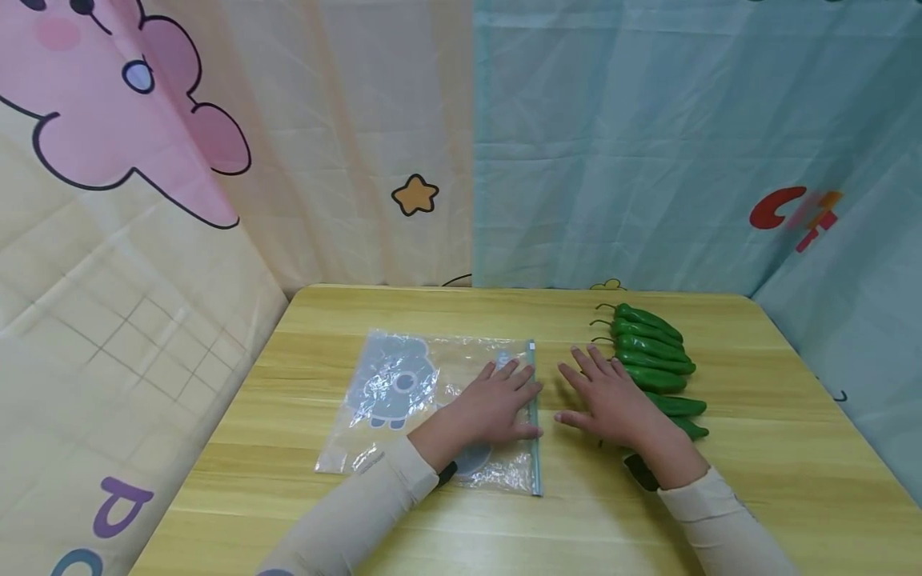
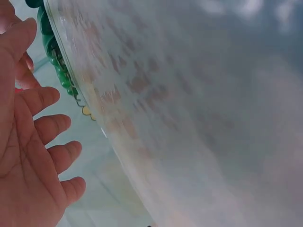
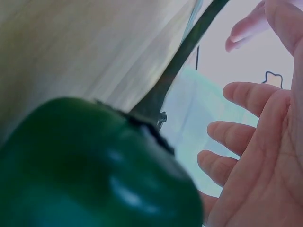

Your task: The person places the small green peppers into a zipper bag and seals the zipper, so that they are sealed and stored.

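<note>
A clear plastic zip bag (image 1: 446,360) with a printed cartoon figure lies flat on the table, its blue-green zip strip (image 1: 535,468) on the right. My left hand (image 1: 497,404) is over the bag's right part, fingers spread; in the left wrist view a gap shows between its fingers and the bag (image 2: 189,118). Several long green peppers (image 1: 651,348) lie in a column to the right. My right hand (image 1: 612,400) is by their stem ends, fingers extended and holding nothing, partly hiding the lower peppers. One pepper (image 3: 94,165) looms close in the right wrist view.
The wooden table (image 1: 288,424) has rounded back corners. Printed curtains (image 1: 619,160) stand behind it and along both sides. A dark wrist strap (image 1: 641,472) shows below my right hand.
</note>
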A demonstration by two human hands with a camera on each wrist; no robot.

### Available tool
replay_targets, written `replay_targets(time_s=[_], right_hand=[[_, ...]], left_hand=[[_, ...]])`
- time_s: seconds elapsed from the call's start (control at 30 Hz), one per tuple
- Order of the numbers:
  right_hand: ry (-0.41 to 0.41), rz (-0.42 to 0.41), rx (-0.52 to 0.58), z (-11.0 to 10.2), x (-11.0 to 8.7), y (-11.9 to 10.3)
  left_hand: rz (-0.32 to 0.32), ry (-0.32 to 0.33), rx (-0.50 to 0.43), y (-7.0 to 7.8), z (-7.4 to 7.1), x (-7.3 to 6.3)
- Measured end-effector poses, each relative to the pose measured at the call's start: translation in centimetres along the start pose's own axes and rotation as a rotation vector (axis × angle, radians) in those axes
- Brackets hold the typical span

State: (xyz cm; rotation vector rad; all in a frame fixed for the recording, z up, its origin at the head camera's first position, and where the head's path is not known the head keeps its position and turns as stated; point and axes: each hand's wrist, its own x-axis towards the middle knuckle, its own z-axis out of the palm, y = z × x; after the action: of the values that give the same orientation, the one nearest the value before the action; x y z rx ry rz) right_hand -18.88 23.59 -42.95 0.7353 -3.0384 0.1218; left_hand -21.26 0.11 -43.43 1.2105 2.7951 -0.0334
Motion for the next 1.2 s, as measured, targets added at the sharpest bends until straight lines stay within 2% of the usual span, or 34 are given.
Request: replay_targets(time_s=[0.33,0.93,1.2], right_hand=[[-0.002,0.006,0.014,0.0,-0.2,0.1],[-0.018,0.004,0.027,0.2,-0.2,0.2],[-0.019,0.016,0.029,0.1,-0.1,0.1]], left_hand=[[-0.028,-0.041,-0.009,0.4,0.2,1.3],[-0.041,-0.094,-0.055,0.3,0.5,1.1],[-0.051,-0.108,-0.132,-0.4,0.6,0.8]])
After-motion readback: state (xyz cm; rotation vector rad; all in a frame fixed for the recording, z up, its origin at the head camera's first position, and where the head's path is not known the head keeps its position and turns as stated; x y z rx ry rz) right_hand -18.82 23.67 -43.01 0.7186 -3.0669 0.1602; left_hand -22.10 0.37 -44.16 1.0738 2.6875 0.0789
